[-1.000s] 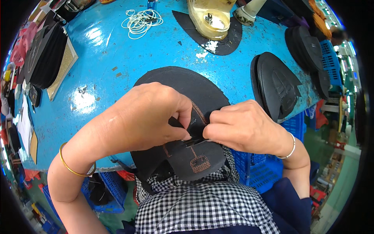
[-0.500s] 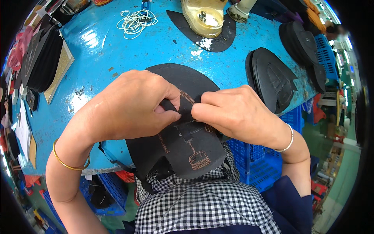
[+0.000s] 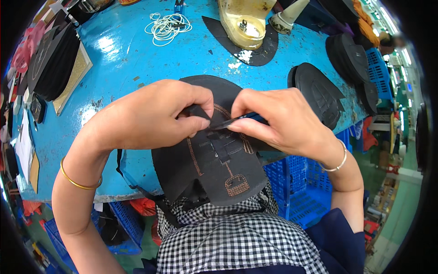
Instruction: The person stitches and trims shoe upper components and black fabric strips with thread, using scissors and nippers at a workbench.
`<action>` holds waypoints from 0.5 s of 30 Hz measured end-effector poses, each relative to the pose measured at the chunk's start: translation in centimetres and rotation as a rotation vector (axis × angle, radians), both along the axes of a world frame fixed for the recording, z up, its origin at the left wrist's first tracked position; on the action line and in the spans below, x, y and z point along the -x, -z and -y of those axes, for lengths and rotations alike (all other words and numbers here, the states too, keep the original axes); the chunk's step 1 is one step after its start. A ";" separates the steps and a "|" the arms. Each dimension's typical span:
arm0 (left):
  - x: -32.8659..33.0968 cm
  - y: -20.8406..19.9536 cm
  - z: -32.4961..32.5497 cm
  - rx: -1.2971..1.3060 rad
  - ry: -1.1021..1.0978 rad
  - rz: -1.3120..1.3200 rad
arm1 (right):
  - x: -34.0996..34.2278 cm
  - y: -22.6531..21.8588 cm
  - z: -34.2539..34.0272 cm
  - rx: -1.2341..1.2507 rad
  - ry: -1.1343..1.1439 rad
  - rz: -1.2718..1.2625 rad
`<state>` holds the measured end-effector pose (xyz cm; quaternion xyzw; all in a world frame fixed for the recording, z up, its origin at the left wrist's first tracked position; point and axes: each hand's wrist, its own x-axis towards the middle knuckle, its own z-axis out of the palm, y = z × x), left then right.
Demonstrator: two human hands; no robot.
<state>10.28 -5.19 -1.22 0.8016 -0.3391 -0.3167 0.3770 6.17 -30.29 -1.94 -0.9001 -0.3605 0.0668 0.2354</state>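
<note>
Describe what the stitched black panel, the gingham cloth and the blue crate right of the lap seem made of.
Stitched black panel: matte, probably textile or foam; dull face, brown stitching.
Gingham cloth: matte woven fabric, perhaps cotton; it falls in soft folds.
Blue crate: probably moulded plastic, smooth; regular open lattice.

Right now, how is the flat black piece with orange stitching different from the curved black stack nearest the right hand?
The flat black piece shows orange stitching; the curved black stack shows none. The flat piece reaches past the edge of the blue table; the stack lies on it, beyond the right hand. Both are black with rounded edges.
</note>
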 end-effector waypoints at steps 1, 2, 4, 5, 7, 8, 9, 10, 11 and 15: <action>0.0 0.5 -0.2 0.003 -0.005 0.000 | 0.5 -1.0 -0.1 -0.088 0.024 -0.014; 0.0 1.2 -0.5 0.091 -0.059 -0.004 | 1.1 -1.6 -0.2 -0.176 0.047 -0.028; 0.2 1.2 -0.9 0.176 -0.113 -0.008 | 2.6 -1.4 -1.1 -0.077 -0.134 0.211; 0.0 0.6 -1.1 0.165 -0.203 -0.087 | 3.8 -1.1 -2.2 0.037 -0.140 0.294; 0.1 -0.6 -1.0 0.186 -0.337 -0.160 | 5.6 -0.4 -3.9 0.246 -0.187 0.498; 0.0 -1.0 -1.3 0.181 -0.343 -0.159 | 6.2 -0.1 -4.7 0.263 -0.151 0.500; 0.0 -1.3 -1.7 0.219 -0.372 -0.123 | 6.7 0.2 -5.2 0.289 -0.132 0.532; -0.1 -1.4 -2.2 0.259 -0.395 -0.087 | 6.9 0.4 -5.6 0.321 -0.108 0.563; -0.3 -1.0 -2.7 0.317 -0.381 -0.012 | 7.0 0.5 -5.8 0.319 -0.105 0.563; -0.3 -2.5 -4.5 0.374 -0.425 0.210 | 5.8 -0.3 -5.0 0.225 -0.022 0.393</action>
